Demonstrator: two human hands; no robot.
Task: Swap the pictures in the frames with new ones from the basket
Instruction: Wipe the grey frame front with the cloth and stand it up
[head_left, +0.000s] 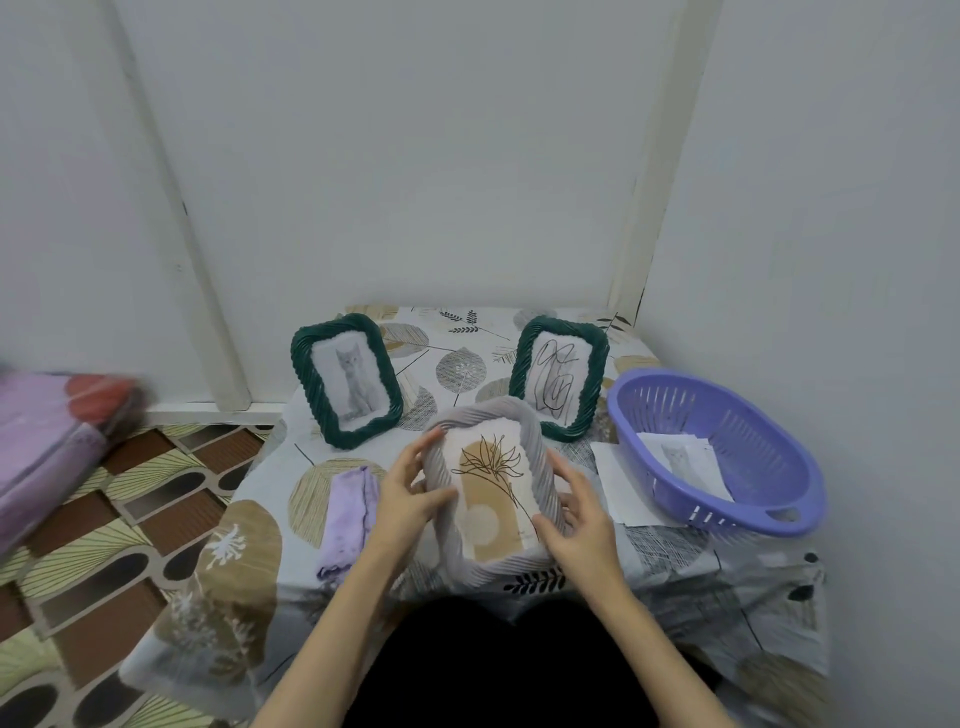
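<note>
A person sits at a small desk (467, 332) draped in a leaf-print cloth, holding a grey ribbed frame (488, 483) up over its near edge; the left hand (410, 493) grips the frame's left side, its fingers (423, 448) curled round the rim with the thumb lying across the front; the right hand (576, 514) holds the right side, thumb on the front of the rim and the other fingers wrapped behind it; the frame tilts back toward the wall and shows a line drawing of a plant on beige shapes. Behind it stand two dark green rope-pattern frames, both upright and leaning back: the left green frame (345, 379) holds a picture of a grey cat; the right green frame (558, 376) holds a black scribble. A purple slotted basket (727, 452) sits at the desk's right side with cat pictures (685, 457) lying inside; a white sheet (618, 483) lies on the desk, partly tucked under the basket. A folded lilac cloth (348, 514) rests just left of the left hand. Off to the far left a pink bundle (47, 447) is blurred.
</note>
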